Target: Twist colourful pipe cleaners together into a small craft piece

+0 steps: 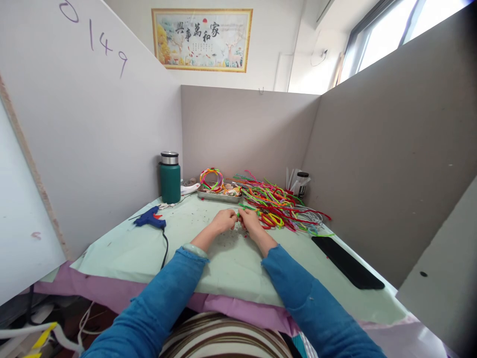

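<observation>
My left hand (225,220) and my right hand (251,221) meet over the middle of the table, fingertips pinched close together. Between them shows a small bit of green pipe cleaner (238,215); most of it is hidden by the fingers. Just beyond and to the right lies a loose heap of many-coloured pipe cleaners (276,199), with yellow loops (275,221) at its near edge beside my right hand. Behind my hands sits a metal tray (219,197) of small pieces, with a ring of twisted coloured pipe cleaners (211,180) leaning in it.
A blue glue gun (149,218) lies at the left, its black cord running to the front edge. Behind it stands a green bottle (170,183). A black flat slab (348,262) rests at the right; a dark-lidded jar (301,185) is at the back. Grey partitions (246,129) enclose the table.
</observation>
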Available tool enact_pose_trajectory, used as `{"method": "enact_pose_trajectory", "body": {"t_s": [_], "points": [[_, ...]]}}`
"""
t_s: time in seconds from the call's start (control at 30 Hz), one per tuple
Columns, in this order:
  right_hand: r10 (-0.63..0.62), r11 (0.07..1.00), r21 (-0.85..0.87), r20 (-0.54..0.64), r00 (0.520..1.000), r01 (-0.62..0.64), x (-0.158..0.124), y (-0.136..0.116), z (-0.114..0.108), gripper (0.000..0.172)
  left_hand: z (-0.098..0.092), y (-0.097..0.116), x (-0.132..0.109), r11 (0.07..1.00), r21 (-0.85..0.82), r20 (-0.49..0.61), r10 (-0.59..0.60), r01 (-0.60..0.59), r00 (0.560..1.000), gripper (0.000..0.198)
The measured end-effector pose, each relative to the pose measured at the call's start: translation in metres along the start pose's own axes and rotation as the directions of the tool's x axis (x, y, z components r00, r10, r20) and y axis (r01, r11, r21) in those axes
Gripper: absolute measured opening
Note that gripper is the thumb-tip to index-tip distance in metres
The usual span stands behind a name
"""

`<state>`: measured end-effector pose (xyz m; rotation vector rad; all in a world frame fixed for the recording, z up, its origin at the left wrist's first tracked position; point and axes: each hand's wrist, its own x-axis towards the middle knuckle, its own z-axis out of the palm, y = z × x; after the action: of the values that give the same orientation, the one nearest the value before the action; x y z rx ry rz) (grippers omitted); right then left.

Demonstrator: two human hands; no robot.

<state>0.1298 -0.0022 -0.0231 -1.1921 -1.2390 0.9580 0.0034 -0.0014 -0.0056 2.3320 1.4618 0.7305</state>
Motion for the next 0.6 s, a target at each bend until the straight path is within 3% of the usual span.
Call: {"method": "enact_pose_trajectory", "body": {"t_s": [0.37,0.6], "points": [[0.003,0.996,-0.088,-0.014,1.000,-0.005,0.0020,0.0025,-0.0005,0.026,0.0006,-0.0001,-0.0008,0.999,0.036,0.007,0.038,-0.039,0.999,0.029],[0.040,0.992,-0.122,0.019,0.999,-0.037,0.0009,0.0019,0.0001,0.027,-0.0005,0.0041,-0.0033,0.998,0.068,0.026,-0.003,0.001,1.000,0.027]]}}
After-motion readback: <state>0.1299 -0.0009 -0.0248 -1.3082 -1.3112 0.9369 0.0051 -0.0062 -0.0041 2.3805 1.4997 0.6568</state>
